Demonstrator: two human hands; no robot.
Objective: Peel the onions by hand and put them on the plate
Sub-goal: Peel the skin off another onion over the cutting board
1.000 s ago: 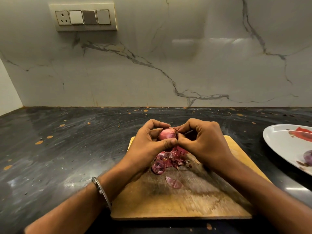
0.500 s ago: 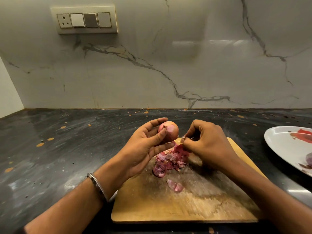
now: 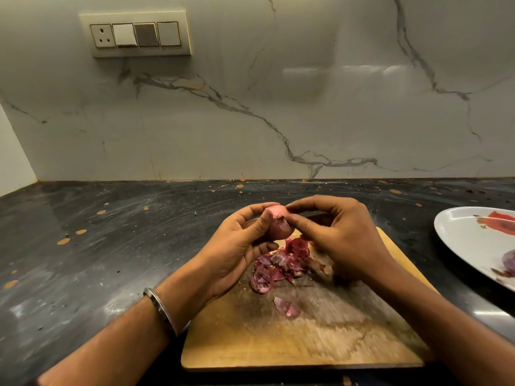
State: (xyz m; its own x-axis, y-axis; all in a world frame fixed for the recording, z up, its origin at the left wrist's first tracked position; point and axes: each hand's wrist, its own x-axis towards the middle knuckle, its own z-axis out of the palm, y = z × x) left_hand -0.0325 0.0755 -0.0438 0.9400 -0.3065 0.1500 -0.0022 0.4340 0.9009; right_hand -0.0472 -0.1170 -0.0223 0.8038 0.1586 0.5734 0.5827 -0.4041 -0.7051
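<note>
A small pink onion (image 3: 279, 224) is held above the wooden cutting board (image 3: 320, 338) in my left hand (image 3: 237, 246), whose fingers and thumb curl round it. My right hand (image 3: 340, 238) meets it from the right, thumb and forefinger pinching at the onion's top end. Under the hands lies a heap of purple onion skins (image 3: 281, 266), with one loose piece (image 3: 287, 306) nearer me. A white plate (image 3: 468, 240) with a red pattern sits at the right edge and holds a peeled onion (image 3: 509, 261), partly cut off by the frame.
The board rests on a dark, speckled stone counter (image 3: 111, 246). A marble wall (image 3: 278, 107) rises behind it, with a switch panel (image 3: 136, 33) at upper left. I wear a metal bangle (image 3: 160, 310) on the left wrist.
My right hand dropped away from the onion toward the skins, then came back up to pinch its top. My left hand turned the onion slightly and lifted it.
</note>
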